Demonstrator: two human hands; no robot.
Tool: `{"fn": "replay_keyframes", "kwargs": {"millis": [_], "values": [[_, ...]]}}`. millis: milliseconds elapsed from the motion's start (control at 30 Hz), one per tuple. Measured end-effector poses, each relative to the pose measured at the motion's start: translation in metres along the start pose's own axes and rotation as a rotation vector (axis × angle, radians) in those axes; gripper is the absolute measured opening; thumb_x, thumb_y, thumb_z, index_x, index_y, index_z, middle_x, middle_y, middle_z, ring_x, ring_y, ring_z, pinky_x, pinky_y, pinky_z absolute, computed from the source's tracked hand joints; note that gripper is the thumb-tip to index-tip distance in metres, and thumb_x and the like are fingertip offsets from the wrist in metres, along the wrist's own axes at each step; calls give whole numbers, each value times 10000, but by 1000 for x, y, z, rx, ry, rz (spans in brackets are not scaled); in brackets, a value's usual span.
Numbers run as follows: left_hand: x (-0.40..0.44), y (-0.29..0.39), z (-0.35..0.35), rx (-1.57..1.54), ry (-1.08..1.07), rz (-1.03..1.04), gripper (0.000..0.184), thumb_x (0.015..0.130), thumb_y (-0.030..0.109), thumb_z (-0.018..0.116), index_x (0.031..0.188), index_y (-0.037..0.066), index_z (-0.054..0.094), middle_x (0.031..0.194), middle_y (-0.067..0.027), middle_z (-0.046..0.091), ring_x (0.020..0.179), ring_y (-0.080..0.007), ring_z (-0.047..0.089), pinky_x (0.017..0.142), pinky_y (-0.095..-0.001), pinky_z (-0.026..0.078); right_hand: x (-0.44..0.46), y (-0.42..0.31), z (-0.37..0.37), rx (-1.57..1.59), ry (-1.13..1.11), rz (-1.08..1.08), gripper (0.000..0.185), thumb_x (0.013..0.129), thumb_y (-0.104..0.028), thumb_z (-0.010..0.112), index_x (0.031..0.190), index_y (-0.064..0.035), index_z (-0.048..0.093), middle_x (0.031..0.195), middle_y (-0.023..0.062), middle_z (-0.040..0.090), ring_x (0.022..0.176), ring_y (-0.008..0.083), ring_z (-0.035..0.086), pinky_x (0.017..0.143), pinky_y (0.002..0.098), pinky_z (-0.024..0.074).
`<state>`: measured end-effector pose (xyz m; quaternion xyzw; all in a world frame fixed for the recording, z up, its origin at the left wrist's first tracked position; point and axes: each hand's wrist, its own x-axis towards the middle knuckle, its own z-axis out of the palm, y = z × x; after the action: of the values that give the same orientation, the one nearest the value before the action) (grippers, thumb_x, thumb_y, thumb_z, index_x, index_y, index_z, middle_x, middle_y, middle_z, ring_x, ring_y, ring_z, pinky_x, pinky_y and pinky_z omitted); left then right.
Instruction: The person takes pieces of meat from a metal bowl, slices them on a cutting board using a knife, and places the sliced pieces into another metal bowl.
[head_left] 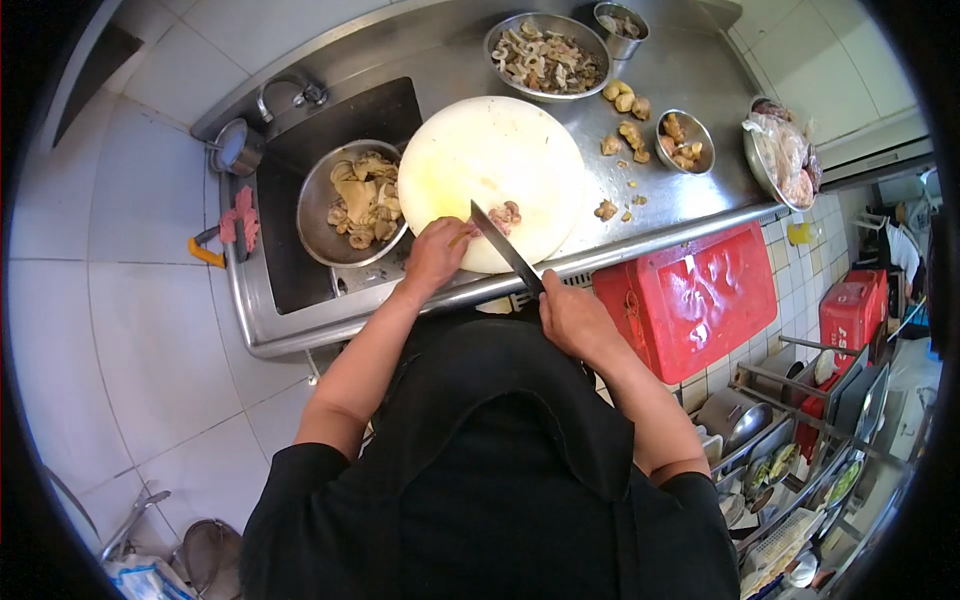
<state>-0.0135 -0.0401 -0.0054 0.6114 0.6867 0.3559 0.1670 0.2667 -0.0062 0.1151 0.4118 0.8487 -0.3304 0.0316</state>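
The kitchen knife [508, 246] is gripped by its handle in the closed right hand [572, 318], its blade slanting across the round cutting board [490, 150] toward five o'clock. At seven o'clock, raw meat is pinched by the nearly closed left hand [437, 253]; more raw meat [505, 216] lies beyond the blade, just below centre. The left fingertips are best kept curled back, the meat pressed flat, and the blade drawn through smoothly, without force.
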Motion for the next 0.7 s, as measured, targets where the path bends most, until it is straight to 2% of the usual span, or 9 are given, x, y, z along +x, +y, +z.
{"fn": "replay_keyframes", "kwargs": {"millis": [200,267,400,700], "values": [[3,0,2,-70,-15,-67,158,949,116,767,1086,40,787,1111,-144,771,1042,-322,744,929,-395,583,1,2,4,31,39,18,194,1061,-168,533,1122,13,495,851,305,689,850,517,674,770,638,509],[3,-2,3,-55,-33,-45,171,944,111,772,1095,31,780,1106,-154,772,1048,-327,745,930,-397,582,1,1,2,13,48,-17,181,1048,-149,518,1108,22,536,825,289,708,844,489,709,782,621,538],[4,-4,4,-21,-37,-45,177,942,118,772,1092,24,777,1107,-161,770,1044,-342,742,926,-404,582,2,-1,0,-15,12,-4,184,1049,-150,508,1112,21,536,822,288,707,842,493,707,780,620,538],[5,-5,6,-9,-44,6,183,926,132,773,1065,11,772,1076,-166,772,1045,-370,727,921,-443,576,42,12,23,48,-91,57,196,1055,-146,523,1118,35,483,875,350,690,885,546,684,807,646,512]]}}
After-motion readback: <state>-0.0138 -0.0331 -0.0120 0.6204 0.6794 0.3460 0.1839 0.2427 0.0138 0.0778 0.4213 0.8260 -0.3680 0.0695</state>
